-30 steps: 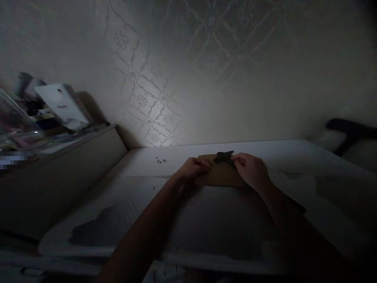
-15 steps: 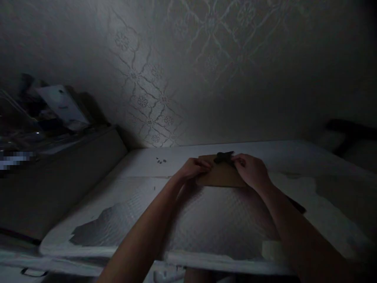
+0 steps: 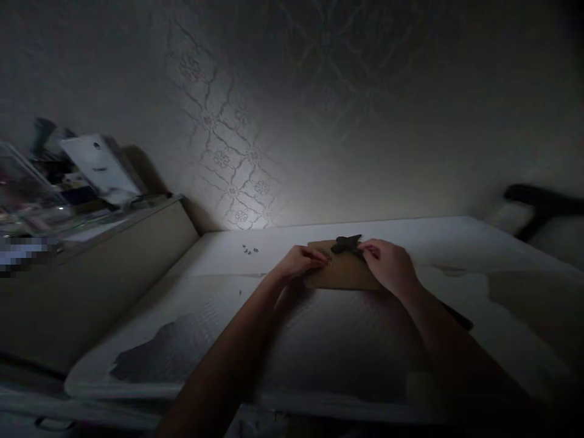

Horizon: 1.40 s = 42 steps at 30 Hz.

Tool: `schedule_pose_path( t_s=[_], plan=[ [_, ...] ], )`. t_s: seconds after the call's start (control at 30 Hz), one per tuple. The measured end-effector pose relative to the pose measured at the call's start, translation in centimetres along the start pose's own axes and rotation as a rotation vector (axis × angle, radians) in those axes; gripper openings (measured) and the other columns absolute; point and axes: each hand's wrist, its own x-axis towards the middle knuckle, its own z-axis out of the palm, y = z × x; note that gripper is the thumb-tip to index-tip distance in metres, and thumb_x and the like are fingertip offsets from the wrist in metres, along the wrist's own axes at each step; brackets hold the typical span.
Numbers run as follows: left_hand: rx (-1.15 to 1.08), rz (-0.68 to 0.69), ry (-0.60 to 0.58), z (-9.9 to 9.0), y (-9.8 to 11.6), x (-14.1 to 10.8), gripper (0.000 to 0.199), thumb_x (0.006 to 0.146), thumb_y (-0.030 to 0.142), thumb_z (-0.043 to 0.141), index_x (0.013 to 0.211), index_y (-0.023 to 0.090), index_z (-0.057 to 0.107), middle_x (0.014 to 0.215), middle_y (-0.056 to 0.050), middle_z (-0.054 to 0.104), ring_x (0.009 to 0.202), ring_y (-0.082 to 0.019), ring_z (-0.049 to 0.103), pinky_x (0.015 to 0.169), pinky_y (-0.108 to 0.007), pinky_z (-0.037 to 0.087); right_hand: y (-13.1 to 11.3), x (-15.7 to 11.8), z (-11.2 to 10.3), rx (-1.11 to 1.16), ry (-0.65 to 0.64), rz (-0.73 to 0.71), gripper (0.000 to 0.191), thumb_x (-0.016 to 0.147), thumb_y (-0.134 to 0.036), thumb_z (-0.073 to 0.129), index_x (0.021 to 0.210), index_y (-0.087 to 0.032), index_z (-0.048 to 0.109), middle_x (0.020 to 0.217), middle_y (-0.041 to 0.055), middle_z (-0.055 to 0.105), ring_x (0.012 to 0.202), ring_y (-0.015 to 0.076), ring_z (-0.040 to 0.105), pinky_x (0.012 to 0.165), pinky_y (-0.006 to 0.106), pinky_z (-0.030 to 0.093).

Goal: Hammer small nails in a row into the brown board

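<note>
A brown board (image 3: 342, 278), which looks like cardboard, lies on the table between my hands. My left hand (image 3: 298, 261) rests over its left part with fingers bent and pressed together; what they hold, if anything, is hidden. Fine specks (image 3: 329, 258) show on the board beside those fingertips. On the board's far part sits a dark, irregular piece (image 3: 345, 244) with pointed ends; its kind is unclear in the dim light. My right hand (image 3: 389, 263) closes in a pinch at the right end of this dark piece.
Several tiny dark bits (image 3: 249, 250) lie on the white table (image 3: 219, 252) to the left. A dark flat object (image 3: 457, 316) is partly behind my right forearm. A cabinet (image 3: 150, 249) with a white box (image 3: 98, 161) stands at left. A black arm-like object (image 3: 542, 204) juts in at right.
Light has shifted: the lower wall and far table look brighter, the near table darker. Specks on the board show more clearly. Both hands and the dark piece stay nearly in place.
</note>
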Motion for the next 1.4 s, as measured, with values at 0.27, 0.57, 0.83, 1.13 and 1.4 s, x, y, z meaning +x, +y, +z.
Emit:
schedule_pose_path(
  t_s=[0.27,0.57,0.83,1.13,1.4],
  plan=[
    [0.006,0.009,-0.019,-0.07,0.03,-0.06,0.012,0.063,0.015,0.07,0.075,0.014,0.073,0.074,-0.003,0.068,0.069,-0.013,0.057,0.069,-0.024,0.044,-0.34,-0.07,-0.26,-0.014,-0.019,0.012,0.026,0.08,-0.018,0.046,0.089,-0.022,0.07,0.087,0.0042,0.072,0.077,0.0182,0.064,0.07,0.029,0.045],
    [-0.026,0.015,-0.021,-0.1,-0.12,0.08,0.012,0.062,0.013,0.07,0.073,0.013,0.072,0.073,-0.003,0.067,0.068,-0.012,0.057,0.071,-0.024,0.045,-0.36,-0.03,-0.32,-0.015,-0.033,0.015,0.025,0.08,-0.018,0.046,0.09,-0.02,0.069,0.088,0.005,0.071,0.079,0.0184,0.064,0.072,0.029,0.045],
    [0.012,0.001,-0.008,-0.13,0.05,0.0,0.012,0.063,0.014,0.069,0.075,0.014,0.073,0.075,-0.003,0.069,0.07,-0.012,0.058,0.069,-0.023,0.045,0.03,-0.19,-0.67,-0.158,-0.08,0.07,0.025,0.08,-0.021,0.048,0.096,-0.018,0.067,0.091,0.008,0.068,0.081,0.0202,0.062,0.072,0.03,0.045],
    [-0.022,-0.015,-0.006,0.03,0.27,-0.11,0.007,0.063,0.011,0.07,0.07,0.013,0.071,0.07,-0.002,0.067,0.065,-0.01,0.057,0.067,-0.022,0.045,0.41,-0.42,-0.66,-0.239,-0.166,0.136,0.028,0.081,-0.031,0.05,0.101,-0.018,0.066,0.09,0.0092,0.069,0.08,0.0215,0.064,0.067,0.031,0.043],
    [-0.007,0.006,-0.002,0.02,-0.13,0.15,0.01,0.061,0.015,0.072,0.071,0.014,0.071,0.071,-0.002,0.067,0.066,-0.012,0.057,0.067,-0.023,0.045,0.42,-0.66,-0.67,-0.292,-0.268,0.142,0.03,0.081,-0.036,0.051,0.099,-0.017,0.066,0.092,0.0117,0.069,0.083,0.0239,0.064,0.066,0.032,0.043]
  ],
)
